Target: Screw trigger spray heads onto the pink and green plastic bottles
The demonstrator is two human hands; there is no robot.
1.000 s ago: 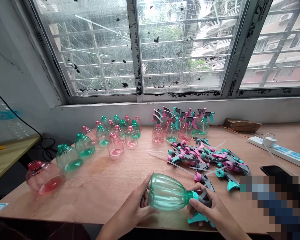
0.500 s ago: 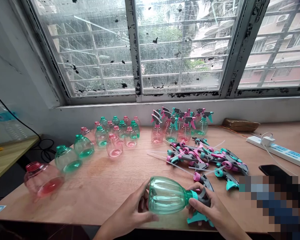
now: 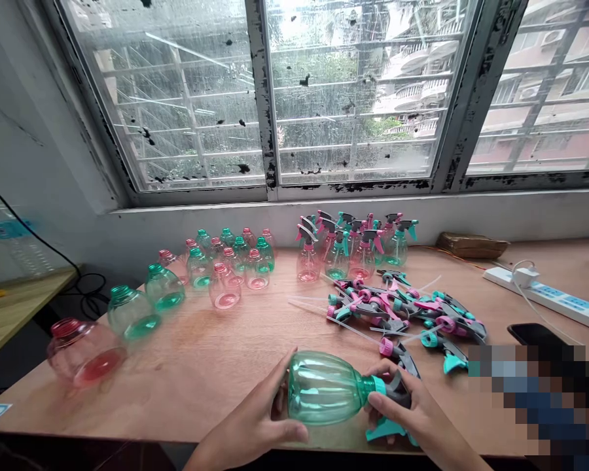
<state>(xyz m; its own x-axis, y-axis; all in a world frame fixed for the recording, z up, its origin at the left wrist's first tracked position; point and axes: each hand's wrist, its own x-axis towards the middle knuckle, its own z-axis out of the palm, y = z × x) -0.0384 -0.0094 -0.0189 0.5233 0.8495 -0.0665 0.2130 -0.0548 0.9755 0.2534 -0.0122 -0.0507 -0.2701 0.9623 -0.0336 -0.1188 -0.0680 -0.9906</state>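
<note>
A clear green spray bottle [image 3: 324, 387] lies sideways between my hands, just over the table's front edge. Round its base end curls my left hand [image 3: 267, 409], thumb below the bottle and fingers behind it. My right hand [image 3: 405, 405] grips the grey and teal spray head [image 3: 397, 387] at the neck, its thumb by the teal collar. The teal trigger [image 3: 387, 428] points down beneath my right fingers. Head and bottle neck are joined in line. Just beyond my right hand lies a loose spray head with a pink collar [image 3: 387, 347].
A pile of pink, teal and grey spray heads [image 3: 373, 304] with thin tubes lies to the right. Fitted spray bottles [image 3: 360, 265] stand behind it. Open pink and green bottles [image 3: 226, 291] line the left. A power strip [image 3: 544, 297] and phone [image 3: 540, 335] are at right.
The bottle has sunk slightly toward me and shifted a little left. My left thumb and fingers have changed position round its base. My right hand keeps its hold on the spray head.
</note>
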